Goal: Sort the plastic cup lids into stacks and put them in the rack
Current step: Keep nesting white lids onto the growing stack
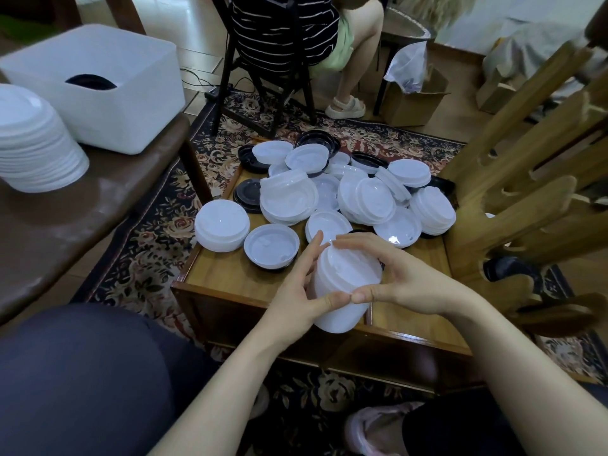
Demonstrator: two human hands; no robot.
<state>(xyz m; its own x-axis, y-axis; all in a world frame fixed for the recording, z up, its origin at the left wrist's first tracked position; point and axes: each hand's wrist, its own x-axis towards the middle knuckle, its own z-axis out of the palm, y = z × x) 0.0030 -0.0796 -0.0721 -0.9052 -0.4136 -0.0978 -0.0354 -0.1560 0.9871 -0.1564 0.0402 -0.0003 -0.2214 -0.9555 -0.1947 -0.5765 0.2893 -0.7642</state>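
Both hands are wrapped around a stack of white lids, holding it on its side above the near edge of the wooden tray. The left hand curls around the stack's left flank with its fingers reaching to the far end; the right hand cups the right side, fingers arched over the top, and the two thumbs meet on the near face. The lids are smooth, slightly see-through plastic, round, with a raised rim, nested tightly into a short cylinder.

Just beyond the fingertips lies a loose heap of lids, white ones piled over black ones, some face up, some tipped on edge. A small white stack sits beyond the left hand at the tray's corner. To the right of the right hand rises the wooden rack, with carved slanted slots and a black lid in a lower one.

Far left, on a brown padded bench, stands a tall white stack and a white bin. A flowered rug covers the floor, and someone sits on a dark chair beyond the tray.
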